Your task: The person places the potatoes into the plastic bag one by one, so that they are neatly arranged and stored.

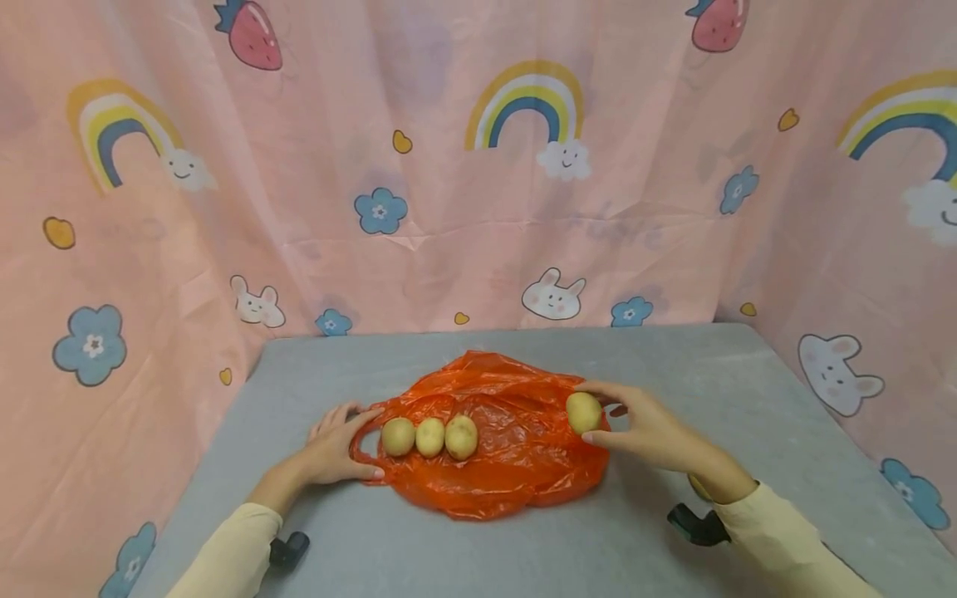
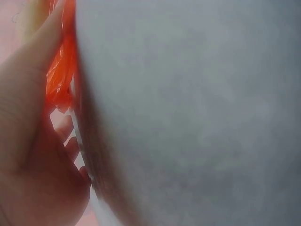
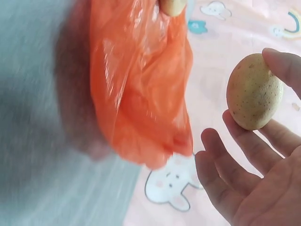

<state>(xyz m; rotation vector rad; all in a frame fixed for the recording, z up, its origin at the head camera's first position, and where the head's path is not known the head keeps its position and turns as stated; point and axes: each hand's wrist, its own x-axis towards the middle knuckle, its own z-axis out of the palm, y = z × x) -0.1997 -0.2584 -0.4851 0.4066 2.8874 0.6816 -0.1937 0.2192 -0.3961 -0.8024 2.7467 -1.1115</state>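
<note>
An orange-red plastic bag [image 1: 516,465] lies spread on the table, its handle loop at the left. Three potatoes sit in a row on its left part: a left potato [image 1: 398,437], a middle potato [image 1: 429,438] and a right potato [image 1: 461,438]. With thumb and index finger spread apart, my left hand [image 1: 332,448] touches the bag around the handle loop. Over the bag's right edge, my right hand [image 1: 635,423] holds another potato [image 3: 255,92] between thumb and fingers; the remaining fingers reach out loosely.
Partly hidden by my right forearm, one more potato [image 1: 699,487] lies on the grey table [image 1: 449,556]. Black wrist-worn devices show beside the left sleeve and the right sleeve [image 1: 777,531]. A pink patterned curtain [image 1: 449,274] encloses the table's back and sides.
</note>
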